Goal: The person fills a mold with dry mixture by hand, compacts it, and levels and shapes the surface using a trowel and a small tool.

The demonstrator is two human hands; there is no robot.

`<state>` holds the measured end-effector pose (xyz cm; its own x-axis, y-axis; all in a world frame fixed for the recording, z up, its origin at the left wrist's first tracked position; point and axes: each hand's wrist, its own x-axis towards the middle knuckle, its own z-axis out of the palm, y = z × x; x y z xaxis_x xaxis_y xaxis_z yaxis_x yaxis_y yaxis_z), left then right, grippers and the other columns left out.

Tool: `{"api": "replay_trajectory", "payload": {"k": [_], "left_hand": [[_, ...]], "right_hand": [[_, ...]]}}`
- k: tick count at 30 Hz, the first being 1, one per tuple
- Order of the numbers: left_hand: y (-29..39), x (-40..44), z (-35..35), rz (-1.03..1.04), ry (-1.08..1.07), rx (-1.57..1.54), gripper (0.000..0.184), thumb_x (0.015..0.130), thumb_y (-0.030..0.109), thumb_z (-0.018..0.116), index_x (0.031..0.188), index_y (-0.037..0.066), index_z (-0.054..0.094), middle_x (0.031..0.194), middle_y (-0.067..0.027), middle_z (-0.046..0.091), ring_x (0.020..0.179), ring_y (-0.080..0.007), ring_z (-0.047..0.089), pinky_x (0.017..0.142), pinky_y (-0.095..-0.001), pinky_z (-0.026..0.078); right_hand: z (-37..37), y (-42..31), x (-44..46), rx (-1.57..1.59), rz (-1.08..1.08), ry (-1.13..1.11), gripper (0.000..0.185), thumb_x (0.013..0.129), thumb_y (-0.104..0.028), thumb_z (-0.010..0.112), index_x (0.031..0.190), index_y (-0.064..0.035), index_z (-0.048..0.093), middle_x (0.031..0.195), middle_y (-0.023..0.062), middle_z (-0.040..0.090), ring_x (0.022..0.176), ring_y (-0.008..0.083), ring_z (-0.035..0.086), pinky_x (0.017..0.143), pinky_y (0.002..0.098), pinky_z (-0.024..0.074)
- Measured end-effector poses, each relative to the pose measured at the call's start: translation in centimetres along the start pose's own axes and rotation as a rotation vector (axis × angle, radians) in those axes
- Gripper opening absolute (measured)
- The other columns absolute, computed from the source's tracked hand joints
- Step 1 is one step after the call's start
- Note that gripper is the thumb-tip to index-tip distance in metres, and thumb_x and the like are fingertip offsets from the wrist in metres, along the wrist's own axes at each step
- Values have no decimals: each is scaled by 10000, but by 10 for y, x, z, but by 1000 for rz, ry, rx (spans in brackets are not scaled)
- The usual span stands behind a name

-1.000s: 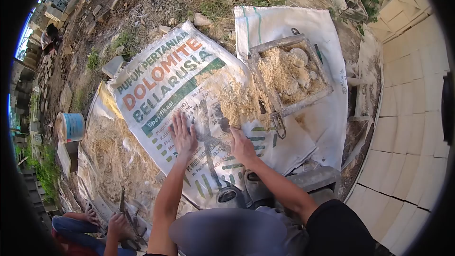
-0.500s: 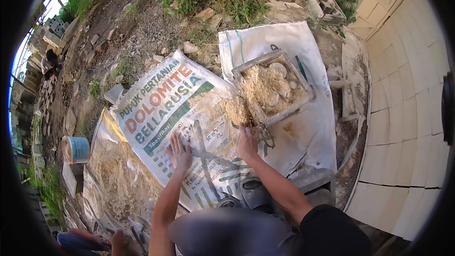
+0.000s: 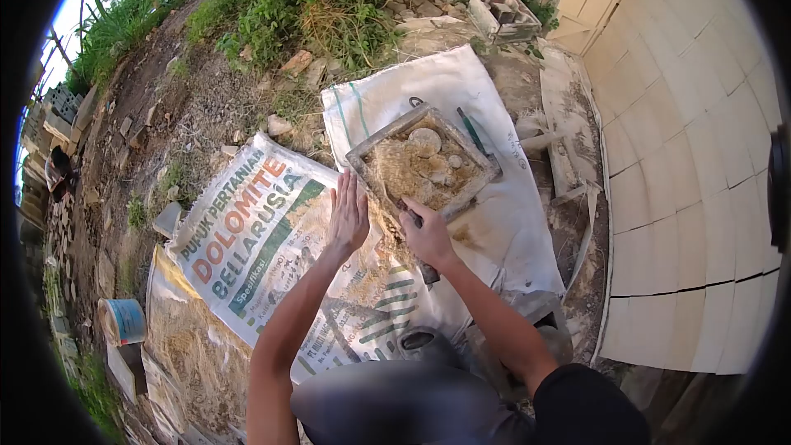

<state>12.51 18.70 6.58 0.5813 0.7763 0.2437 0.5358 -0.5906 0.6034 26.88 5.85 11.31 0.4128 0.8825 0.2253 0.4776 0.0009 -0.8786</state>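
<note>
A square grey frame (image 3: 482, 184) lies tilted on a white sack, holding sandy yellow powder (image 3: 395, 166) and pale round shapes (image 3: 424, 142). My left hand (image 3: 350, 218) is open, fingers straight and together, beside the frame's left corner above the printed sack (image 3: 272, 214). At the frame's near edge my right hand (image 3: 427, 237) is closed around a dark tool (image 3: 414, 216), mostly hidden by the fingers. Loose powder (image 3: 383, 222) lies between the hands. Just below the right hand shows a dark, handle-like piece (image 3: 428, 274); whether it belongs to the tool I cannot tell.
A green-handled tool (image 3: 471, 128) rests on the white sack (image 3: 527, 231) beyond the frame. Another frame with pieces inside (image 3: 504, 15) stands farther back. A bucket (image 3: 124, 321) is at left, pale panels (image 3: 684, 198) at right. Another person (image 3: 59, 171) crouches far left.
My left hand has lifted from the printed sack and come up beside the frame. My right hand has moved to the frame's edge. The powder heap outside it has shrunk, and the view has shifted.
</note>
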Motion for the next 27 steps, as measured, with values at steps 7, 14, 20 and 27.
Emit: {"api": "replay_trajectory", "payload": {"k": [7,14,20,27], "left_hand": [[40,65,35,17,-50,255,666,1011,436,198,1482,-34,186,1566,-192,149,1469,-304,65,1189,-441,20],[76,89,62,67,-114,186,673,1013,429,181,1474,-61,164,1564,-216,119,1463,-315,94,1199,-415,50],[109,90,105,169,-42,403,644,1007,360,239,1463,-89,172,1557,-250,95,1462,-359,56,1186,-455,59],[83,91,84,166,-52,371,659,994,350,277,1474,-82,145,1566,-245,50,1467,-351,-9,1175,-492,5]], "right_hand": [[-67,17,7,1210,552,131,379,953,-156,526,1318,-88,451,857,43,543,517,126,475,385,265,405],[-107,48,7,1111,489,279,377,957,-165,499,1323,-95,442,850,27,523,522,120,475,380,259,393],[-80,45,17,1135,502,253,427,959,-156,490,1363,-58,394,843,26,510,528,120,479,383,258,396],[-85,26,22,1012,472,188,398,956,-147,508,1337,-59,434,855,30,517,535,119,499,385,260,413]]}}
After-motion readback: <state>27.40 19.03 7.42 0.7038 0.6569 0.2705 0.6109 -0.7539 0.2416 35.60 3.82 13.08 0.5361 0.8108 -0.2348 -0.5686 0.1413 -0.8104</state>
